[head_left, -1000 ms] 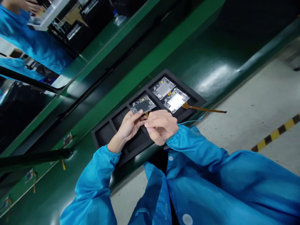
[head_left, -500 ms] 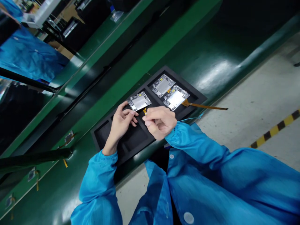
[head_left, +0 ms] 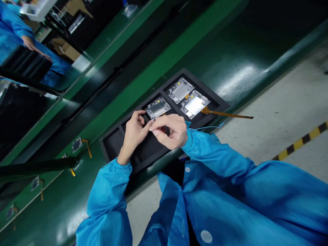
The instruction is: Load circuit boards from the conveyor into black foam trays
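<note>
A circuit board (head_left: 158,107) with a metal shield lies at a middle compartment of the black foam tray (head_left: 151,160). At its lower left corner, my left hand (head_left: 135,133) has curled fingers, and its thumb reaches to my right fingertips. My right hand (head_left: 170,131) is closed in a pinch just below the board, over where its orange flex cable (head_left: 164,114) comes out. The hands hide most of that cable and what lies between the fingertips. Two more boards, an upper one (head_left: 180,90) and a lower one (head_left: 195,104), share the right compartment.
A long flex cable (head_left: 228,114) sticks out over the tray's right edge. A thin blue cord (head_left: 208,128) runs from my right cuff. More small boards with cables (head_left: 77,145) lie on the green bench at left. Across the bench, a person in blue (head_left: 15,24) holds a black item.
My hands have come together, left thumb meeting right fingertips. The middle board's shield now looks darker, its angle changed. The orange cable is more hidden. Across the bench, the other person's hand has appeared.
</note>
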